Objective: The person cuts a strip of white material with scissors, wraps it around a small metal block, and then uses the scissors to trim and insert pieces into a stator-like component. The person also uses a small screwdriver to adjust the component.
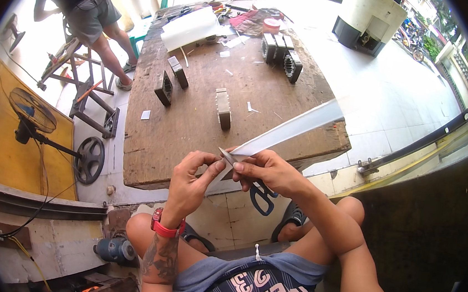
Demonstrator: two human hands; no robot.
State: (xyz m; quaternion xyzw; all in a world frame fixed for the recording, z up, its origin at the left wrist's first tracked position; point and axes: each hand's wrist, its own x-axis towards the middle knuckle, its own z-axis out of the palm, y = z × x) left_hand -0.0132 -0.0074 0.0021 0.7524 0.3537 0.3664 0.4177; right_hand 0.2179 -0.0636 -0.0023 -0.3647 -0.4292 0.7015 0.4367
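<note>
Worktop [182,133]: wood, matt, rough, scuffed. Strip [297,126], 2 o'clock: white, smooth, slight sheen; paper or plastic, can't tell. Scissors [227,156]: smooth metal blades, blue plastic-looking handles at 5 o'clock. Slotted blocks [292,67], 1 o'clock: dark metal, ridged. Sheet [193,28], 11 o'clock: white, smooth. Watch strap [165,229], 7 o'clock: red, rubbery. Shorts [304,268], 5 o'clock: matt cloth.

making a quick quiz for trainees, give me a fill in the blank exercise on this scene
The long, flat white strip runs from the left hand past the right hand toward the picture's upper ____.
The pointed metal scissors have looped handles coloured ____.
The chunky wristwatch near the left hand is coloured ____.
The black standing fan is to the ____ of the brown wooden table.

Missing words: right; blue; red; left.
</note>
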